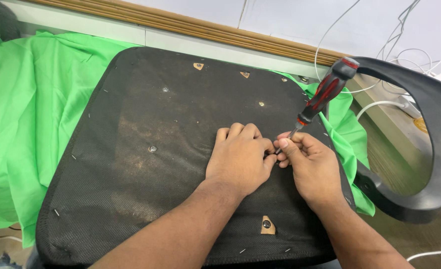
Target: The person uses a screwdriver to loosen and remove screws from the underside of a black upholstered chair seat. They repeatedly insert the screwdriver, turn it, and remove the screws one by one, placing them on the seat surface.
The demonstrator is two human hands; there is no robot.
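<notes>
- Right hand [312, 167] pinches the screwdriver [325, 92] low on its shaft, fingers closed tight.
- Left hand [240, 159] curled, fingertips steadying the tip against the seat underside [145, 164].
- Stiff, light tool; the ribbed handle above the fingers looks the better grip.

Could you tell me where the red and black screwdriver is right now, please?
In the head view, the screwdriver stands tilted right of centre, its shaft pinched by the right hand over the black seat underside, beside the left hand.

Dusty black mesh-cloth seat underside [145, 164], smooth green cloth [26, 114], glossy plastic-handled screwdriver [325, 92].
</notes>
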